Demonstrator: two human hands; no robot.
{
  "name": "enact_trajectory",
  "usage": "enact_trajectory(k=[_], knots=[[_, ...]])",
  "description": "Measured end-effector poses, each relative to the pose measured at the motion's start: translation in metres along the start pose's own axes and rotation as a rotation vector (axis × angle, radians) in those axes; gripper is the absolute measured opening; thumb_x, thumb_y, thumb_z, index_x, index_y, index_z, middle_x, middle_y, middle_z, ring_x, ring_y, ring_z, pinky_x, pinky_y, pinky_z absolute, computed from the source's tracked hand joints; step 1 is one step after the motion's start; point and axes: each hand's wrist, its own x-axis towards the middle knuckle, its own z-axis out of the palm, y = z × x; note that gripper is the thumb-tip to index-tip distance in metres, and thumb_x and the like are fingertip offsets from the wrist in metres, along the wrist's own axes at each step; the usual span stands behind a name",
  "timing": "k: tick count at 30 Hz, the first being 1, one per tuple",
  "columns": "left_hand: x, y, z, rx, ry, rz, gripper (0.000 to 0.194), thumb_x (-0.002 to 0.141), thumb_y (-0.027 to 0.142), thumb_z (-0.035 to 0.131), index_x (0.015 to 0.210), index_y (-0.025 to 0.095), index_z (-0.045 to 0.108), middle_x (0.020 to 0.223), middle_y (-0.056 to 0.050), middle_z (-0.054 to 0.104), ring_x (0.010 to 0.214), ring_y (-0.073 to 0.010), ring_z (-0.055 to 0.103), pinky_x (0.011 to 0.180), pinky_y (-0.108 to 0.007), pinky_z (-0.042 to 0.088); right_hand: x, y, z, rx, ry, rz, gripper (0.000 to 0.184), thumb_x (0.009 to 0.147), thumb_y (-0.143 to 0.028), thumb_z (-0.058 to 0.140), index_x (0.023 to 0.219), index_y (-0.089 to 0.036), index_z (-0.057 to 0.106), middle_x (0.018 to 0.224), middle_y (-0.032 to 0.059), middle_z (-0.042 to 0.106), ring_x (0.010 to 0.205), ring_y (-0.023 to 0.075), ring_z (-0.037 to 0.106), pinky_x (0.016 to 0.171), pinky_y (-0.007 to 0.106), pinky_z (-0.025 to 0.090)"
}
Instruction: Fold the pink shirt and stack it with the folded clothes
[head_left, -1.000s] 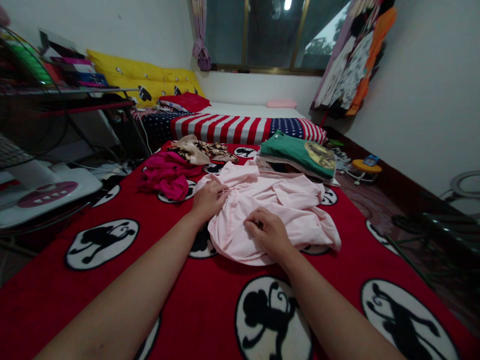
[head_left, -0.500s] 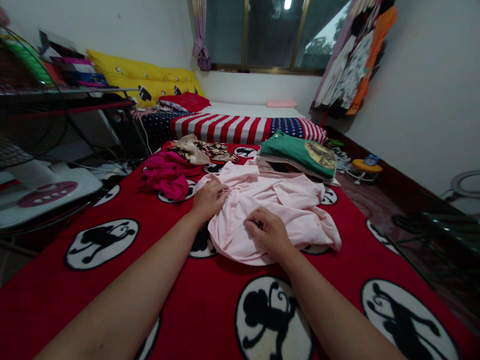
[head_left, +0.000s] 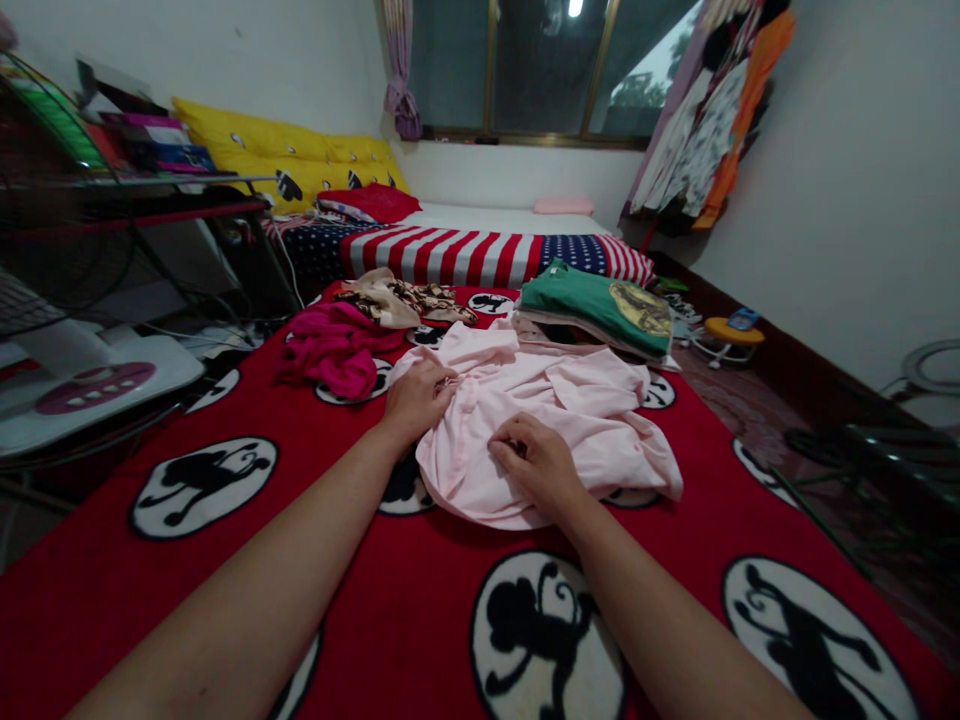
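Observation:
A pale pink shirt (head_left: pixel 555 400) lies loosely spread and wrinkled on a red blanket (head_left: pixel 382 620) with black-and-white monkey ovals. At the shirt's left side, my left hand (head_left: pixel 420 402) has its fingers closed on the fabric beside a seam or placket. My right hand (head_left: pixel 538 462) rests on the nearer middle of the shirt, fingers curled and thumb pinching the cloth; its fingertips are partly hidden. Just beyond the shirt sits a stack of folded clothes with a green T-shirt (head_left: pixel 585 300) on top. Left of it are a crumpled magenta garment (head_left: pixel 337 350) and a patterned beige garment (head_left: pixel 397 300).
A fan with a white base (head_left: pixel 90 380) stands at the left, by a cluttered desk (head_left: pixel 187 200). Behind is a bed with a flag-striped cover (head_left: pixel 450 255). Clothes (head_left: pixel 712 130) hang at the right; a small orange stool (head_left: pixel 733 332) is on the floor.

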Motion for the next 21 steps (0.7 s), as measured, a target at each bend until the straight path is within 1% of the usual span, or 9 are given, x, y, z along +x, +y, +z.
enact_trajectory(k=[8,15,21], knots=[[0.0001,-0.0005,0.0007,0.002,0.0,-0.002,0.026,0.088,0.035,0.054,0.1,0.021,0.071,0.092,-0.006,0.067,0.087,-0.021,0.06,0.069,-0.031,0.042,-0.0012,0.0015,0.0018,-0.005,-0.007,-0.005,0.01,0.081,-0.016,0.061,0.075,-0.019,0.068,0.079,0.0001,0.059,0.072,0.0123,0.055,0.068,0.024,0.04],[-0.0004,-0.0001,0.0006,0.006,-0.002,-0.002,0.026,0.088,0.035,0.053,0.1,0.021,0.071,0.092,-0.006,0.067,0.088,-0.0211,0.06,0.07,-0.03,0.042,0.0004,-0.0007,-0.0003,0.004,-0.001,-0.003,0.011,0.081,-0.014,0.061,0.075,-0.019,0.068,0.08,0.0003,0.06,0.074,0.0127,0.056,0.071,0.025,0.041],[-0.0001,0.0007,-0.0007,0.011,-0.012,-0.008,0.027,0.088,0.036,0.052,0.1,0.021,0.071,0.092,-0.006,0.067,0.088,-0.0211,0.06,0.07,-0.03,0.042,-0.0002,-0.0017,-0.0001,-0.001,-0.007,0.003,0.011,0.081,-0.014,0.061,0.075,-0.018,0.069,0.079,0.0005,0.06,0.073,0.0128,0.055,0.069,0.024,0.04]])
